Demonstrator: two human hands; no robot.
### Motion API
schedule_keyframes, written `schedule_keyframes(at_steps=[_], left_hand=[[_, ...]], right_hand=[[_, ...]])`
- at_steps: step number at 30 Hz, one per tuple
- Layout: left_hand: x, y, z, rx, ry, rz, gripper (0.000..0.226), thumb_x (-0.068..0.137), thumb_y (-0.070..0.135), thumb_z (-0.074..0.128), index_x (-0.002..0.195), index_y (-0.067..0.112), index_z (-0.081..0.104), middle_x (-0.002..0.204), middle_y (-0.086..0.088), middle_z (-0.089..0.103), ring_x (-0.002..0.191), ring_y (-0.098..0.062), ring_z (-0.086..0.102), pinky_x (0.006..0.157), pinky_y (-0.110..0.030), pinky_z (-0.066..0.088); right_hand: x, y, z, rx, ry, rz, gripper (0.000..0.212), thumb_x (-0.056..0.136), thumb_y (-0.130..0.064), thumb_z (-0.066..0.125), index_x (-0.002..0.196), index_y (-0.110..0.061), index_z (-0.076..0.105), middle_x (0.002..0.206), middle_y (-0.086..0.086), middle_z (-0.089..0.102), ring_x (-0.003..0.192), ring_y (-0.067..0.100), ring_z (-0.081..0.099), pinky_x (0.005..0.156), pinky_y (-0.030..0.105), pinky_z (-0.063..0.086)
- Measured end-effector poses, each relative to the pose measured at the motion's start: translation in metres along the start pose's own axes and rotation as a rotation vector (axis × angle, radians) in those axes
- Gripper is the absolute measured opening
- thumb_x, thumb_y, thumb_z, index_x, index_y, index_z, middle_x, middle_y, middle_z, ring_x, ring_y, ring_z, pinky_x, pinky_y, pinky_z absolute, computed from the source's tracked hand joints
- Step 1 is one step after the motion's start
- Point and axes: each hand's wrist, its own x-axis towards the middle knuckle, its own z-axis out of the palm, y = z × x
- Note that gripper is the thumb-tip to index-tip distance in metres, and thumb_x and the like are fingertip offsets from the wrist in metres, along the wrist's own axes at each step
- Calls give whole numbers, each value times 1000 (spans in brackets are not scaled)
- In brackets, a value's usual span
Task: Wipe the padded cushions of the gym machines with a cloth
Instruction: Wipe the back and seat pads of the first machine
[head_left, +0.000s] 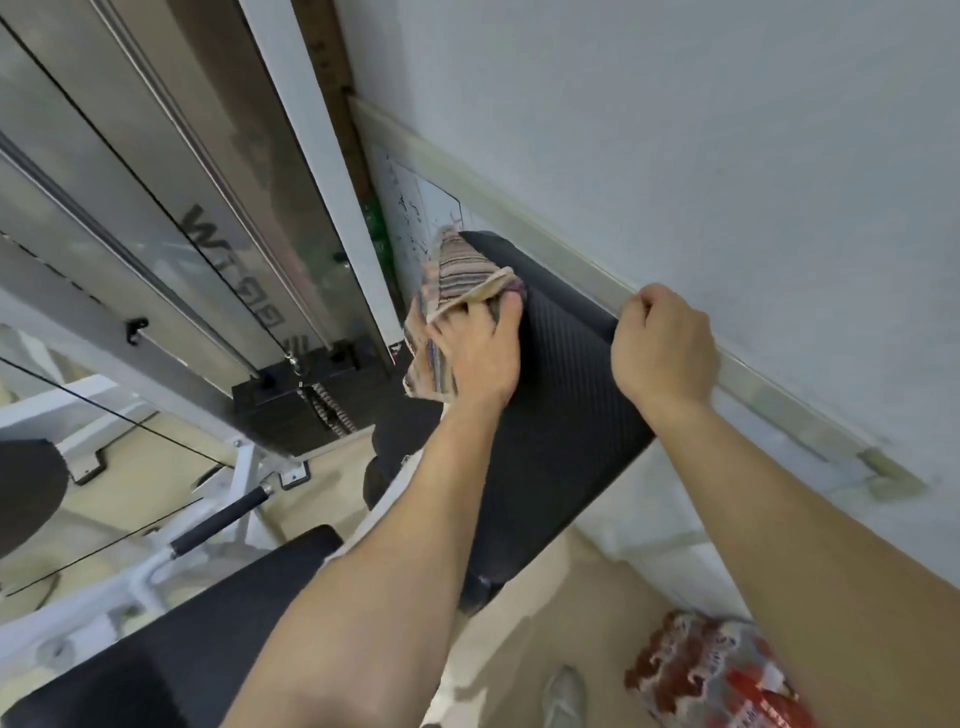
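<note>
A black ribbed back cushion (556, 410) slants up toward the wall at the centre. My left hand (478, 353) grips a striped cloth (457, 275) and presses it against the cushion's upper left edge. My right hand (665, 348) is curled around the cushion's right edge, next to the wall. A black seat cushion (208, 634) lies below at the lower left.
A weight stack (311, 405) with cables and a clear guard panel (130, 208) stands to the left. A white frame with a black handle (218, 525) is at lower left. The wall with a rail (571, 260) is close on the right. A red patterned package (711, 670) lies on the floor.
</note>
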Motion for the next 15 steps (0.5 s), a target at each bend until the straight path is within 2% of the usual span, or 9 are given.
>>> schedule_keyframes(at_steps=[1, 3, 4, 6, 9, 11, 12, 14, 15], left_hand=[[-5, -5, 5, 27, 1, 59, 68, 94, 54, 32, 146, 13, 48, 157, -26, 34, 151, -40, 13, 123, -44, -13], [-23, -19, 19, 64, -43, 193, 65, 95, 53, 32, 140, 13, 55, 157, -23, 37, 151, -43, 14, 124, -54, -1], [-39, -23, 25, 130, -76, 273, 68, 96, 58, 27, 139, 14, 56, 158, -20, 38, 152, -42, 14, 124, -55, 4], [-69, -27, 38, 284, -161, 428, 80, 96, 68, 13, 141, 16, 54, 159, -14, 36, 154, -38, 15, 124, -54, 6], [-90, -26, 38, 234, -212, 561, 69, 97, 66, 24, 129, 19, 63, 147, -10, 52, 146, -37, 33, 121, -59, 14], [-80, -23, 28, 133, -166, 532, 63, 98, 66, 27, 116, 21, 68, 134, -9, 63, 136, -36, 46, 117, -61, 23], [-67, -19, 23, 60, -124, 486, 57, 98, 63, 31, 116, 22, 67, 133, -10, 63, 134, -37, 47, 115, -61, 26], [-37, -6, 17, -28, -32, 347, 50, 96, 57, 38, 120, 22, 64, 137, -14, 59, 137, -40, 43, 117, -61, 24], [-26, 1, 16, 9, -16, 281, 52, 94, 54, 36, 121, 20, 64, 139, -16, 58, 139, -41, 40, 118, -60, 21]], right_hand=[[0, 1, 0, 33, 5, -1, 29, 98, -23, 36, 88, -15, 62, 82, 1, 61, 75, 25, 55, 64, 34, 40], [0, 3, -2, 140, 19, 9, 28, 94, -21, 39, 87, -14, 66, 83, -2, 64, 79, 23, 58, 67, 34, 43], [0, 3, -3, 207, 20, 15, 28, 90, -21, 40, 85, -15, 67, 83, -3, 66, 82, 22, 60, 70, 35, 46], [0, 5, -4, 391, 7, 51, 26, 82, -17, 42, 77, -17, 67, 78, -7, 69, 84, 19, 65, 77, 37, 53], [-5, 14, -5, 642, 18, 195, 24, 77, -11, 46, 69, -21, 67, 76, -5, 70, 82, 16, 67, 78, 34, 54], [-17, 24, -6, 693, 36, 294, 24, 83, -10, 48, 78, -20, 69, 82, -8, 69, 86, 12, 63, 76, 27, 49], [-25, 30, -5, 721, 41, 333, 23, 88, -9, 48, 86, -19, 69, 85, -10, 66, 88, 10, 61, 74, 22, 46], [-41, 42, 1, 790, 21, 410, 21, 97, -14, 46, 94, -19, 66, 88, -11, 63, 85, 6, 57, 73, 18, 42], [-49, 46, 5, 835, 5, 447, 21, 99, -20, 44, 95, -19, 65, 90, -9, 63, 84, 6, 56, 74, 20, 42]])
